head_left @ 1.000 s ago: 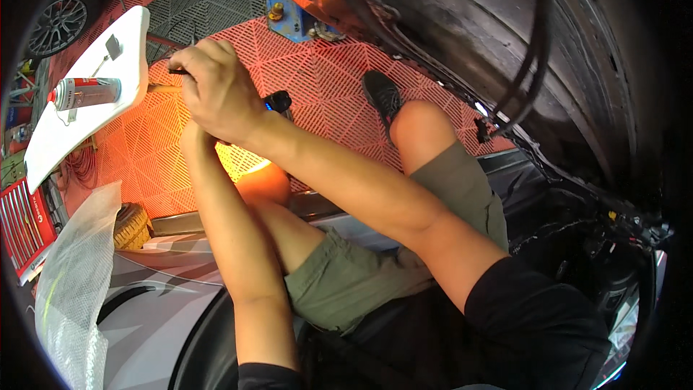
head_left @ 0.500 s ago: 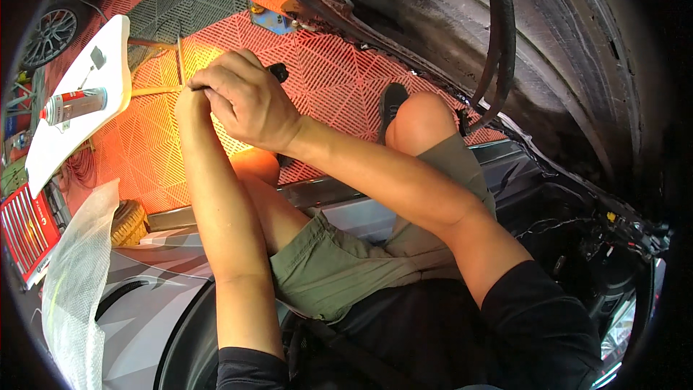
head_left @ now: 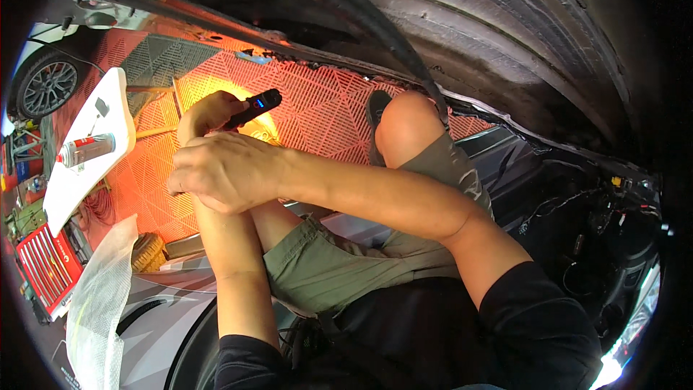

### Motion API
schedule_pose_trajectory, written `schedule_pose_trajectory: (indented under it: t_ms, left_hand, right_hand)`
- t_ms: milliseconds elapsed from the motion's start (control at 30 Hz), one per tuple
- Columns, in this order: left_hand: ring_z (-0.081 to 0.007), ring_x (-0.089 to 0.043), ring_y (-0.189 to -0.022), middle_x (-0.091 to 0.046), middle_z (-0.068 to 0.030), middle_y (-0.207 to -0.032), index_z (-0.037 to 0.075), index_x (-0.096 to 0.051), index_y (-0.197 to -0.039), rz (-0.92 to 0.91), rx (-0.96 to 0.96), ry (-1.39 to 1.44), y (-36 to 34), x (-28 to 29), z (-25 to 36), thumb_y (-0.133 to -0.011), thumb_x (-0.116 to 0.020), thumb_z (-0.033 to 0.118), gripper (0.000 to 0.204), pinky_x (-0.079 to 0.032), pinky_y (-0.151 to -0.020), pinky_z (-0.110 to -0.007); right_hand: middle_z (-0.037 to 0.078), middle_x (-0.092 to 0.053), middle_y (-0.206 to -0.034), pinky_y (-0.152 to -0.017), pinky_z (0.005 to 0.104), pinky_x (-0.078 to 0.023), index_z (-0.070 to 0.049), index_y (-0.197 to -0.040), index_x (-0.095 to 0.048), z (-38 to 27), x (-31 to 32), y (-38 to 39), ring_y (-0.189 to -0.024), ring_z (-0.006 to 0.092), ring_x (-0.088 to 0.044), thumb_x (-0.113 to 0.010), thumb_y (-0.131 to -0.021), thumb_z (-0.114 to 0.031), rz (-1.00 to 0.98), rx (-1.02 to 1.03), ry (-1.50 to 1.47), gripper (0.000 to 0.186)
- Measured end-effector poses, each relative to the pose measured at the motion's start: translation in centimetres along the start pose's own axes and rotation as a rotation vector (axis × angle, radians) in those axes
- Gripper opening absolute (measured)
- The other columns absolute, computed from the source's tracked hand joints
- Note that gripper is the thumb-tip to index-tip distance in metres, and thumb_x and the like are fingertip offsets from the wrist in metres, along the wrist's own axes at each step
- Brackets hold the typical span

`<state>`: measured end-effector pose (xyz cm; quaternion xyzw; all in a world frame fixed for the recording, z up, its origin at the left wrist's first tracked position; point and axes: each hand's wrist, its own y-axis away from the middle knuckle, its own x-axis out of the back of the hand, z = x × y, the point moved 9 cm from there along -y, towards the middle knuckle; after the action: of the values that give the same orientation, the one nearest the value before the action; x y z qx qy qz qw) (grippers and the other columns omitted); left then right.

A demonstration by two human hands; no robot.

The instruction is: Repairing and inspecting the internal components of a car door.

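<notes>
The left hand (head_left: 211, 111) is gripping a black handheld device (head_left: 261, 105) with a blue-lit display; the right hand (head_left: 222, 171) is crossing over the left forearm (head_left: 229, 253), its grip impossible to tell.

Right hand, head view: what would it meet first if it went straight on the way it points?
Past the left forearm it overlaps, the right hand would probably meet the white board with the spray can on it. Depth is unclear; it might pass above.

floor: red lattice tiles (head_left: 321, 123), grey section (head_left: 166, 56) far | light: yellow-orange glow (head_left: 195, 92) | left: red drawer cabinet (head_left: 50, 263) | far left: car wheel (head_left: 49, 89)
</notes>
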<state>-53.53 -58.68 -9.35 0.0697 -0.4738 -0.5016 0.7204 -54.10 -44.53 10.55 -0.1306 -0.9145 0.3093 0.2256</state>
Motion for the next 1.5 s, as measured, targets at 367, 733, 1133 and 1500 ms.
schedule_pose_trajectory:
  t_ms: [367,733,1133,1500]
  left_hand:
    - [-0.0152,-0.058,-0.061,-0.064,-0.0056,-0.074,0.003,-0.069,-0.102,0.002,-0.115,0.169,-0.9,-1.5,-3.5,-0.097,-0.062,0.024,0.023,-0.047,-0.057,-0.029]
    - [-0.0092,-0.059,-0.062,-0.064,-0.0027,-0.080,-0.001,-0.066,-0.118,0.295,-0.131,0.351,14.9,4.3,6.3,-0.093,-0.070,0.031,0.041,-0.043,-0.051,-0.024]
    - [-0.0107,-0.062,-0.074,-0.066,-0.0031,-0.088,0.000,-0.063,-0.116,0.802,-0.350,0.535,16.3,1.2,2.7,-0.086,-0.080,0.009,0.036,-0.050,-0.066,-0.025]
    - [-0.0180,-0.062,-0.075,-0.068,-0.0116,-0.084,-0.004,-0.065,-0.114,0.959,-0.383,0.164,17.0,1.7,4.4,-0.084,-0.082,0.019,0.041,-0.052,-0.070,-0.033]
  right_hand:
    - [0.006,-0.069,-0.095,-0.073,0.0279,-0.054,0.002,-0.102,-0.066,-10.1,16.2,-3.7,-0.083,0.0127,-0.066,-0.071,-0.080,0.008,-0.188,0.051,-0.836,0.023]
    - [0.007,-0.064,-0.098,-0.076,0.0284,-0.051,-0.006,-0.103,-0.055,-0.7,26.8,-0.6,-0.085,0.0152,-0.062,-0.066,-0.095,-0.010,0.413,0.147,-0.949,0.014]
    - [0.012,-0.072,-0.098,-0.086,0.0395,-0.055,-0.004,-0.119,-0.061,-5.0,28.0,4.9,-0.092,0.0259,-0.071,-0.066,-0.093,-0.019,0.229,-0.266,-0.610,0.030]
    - [0.020,-0.071,-0.093,-0.074,0.0486,-0.053,-0.009,-0.131,-0.059,0.6,24.1,23.4,-0.085,0.0387,-0.069,-0.072,-0.088,-0.039,0.220,-0.781,0.635,0.055]
